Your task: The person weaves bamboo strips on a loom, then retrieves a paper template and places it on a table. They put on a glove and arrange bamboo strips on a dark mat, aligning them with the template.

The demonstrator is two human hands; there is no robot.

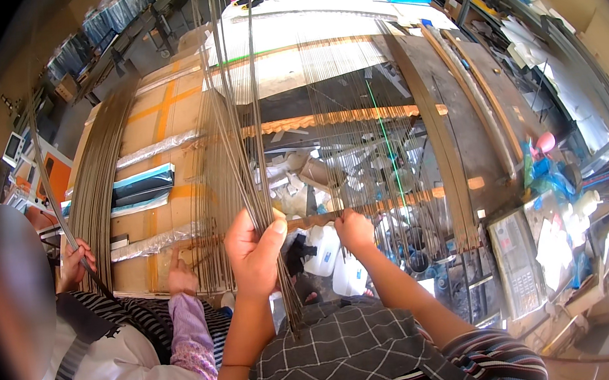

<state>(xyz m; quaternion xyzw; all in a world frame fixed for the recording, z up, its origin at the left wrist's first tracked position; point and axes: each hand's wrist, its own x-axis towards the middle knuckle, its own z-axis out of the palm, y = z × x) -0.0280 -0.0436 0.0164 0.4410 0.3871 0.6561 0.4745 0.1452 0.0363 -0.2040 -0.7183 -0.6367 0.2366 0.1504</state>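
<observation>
A bundle of long, thin grey-brown strands (234, 134) rises past the top of the view, and its lower ends hang by my apron (331, 356). My left hand (253, 247) is closed around this bundle, thumb on top. To its right, my right hand (355, 231) is closed in a pinch among spaced strands (348, 147) stretched over an open frame. Whatever lies between those fingertips is too fine to make out. A green line (387, 139) runs among the strands on the right.
At left a co-worker's hand (76, 262) holds strands; their other hand (181, 277) points at the cardboard-covered surface (182, 106). Wooden bars (341, 119) cross the frame. White jugs (323, 252) sit below. A keypad panel (518, 267) and plastic clutter (555, 176) stand right.
</observation>
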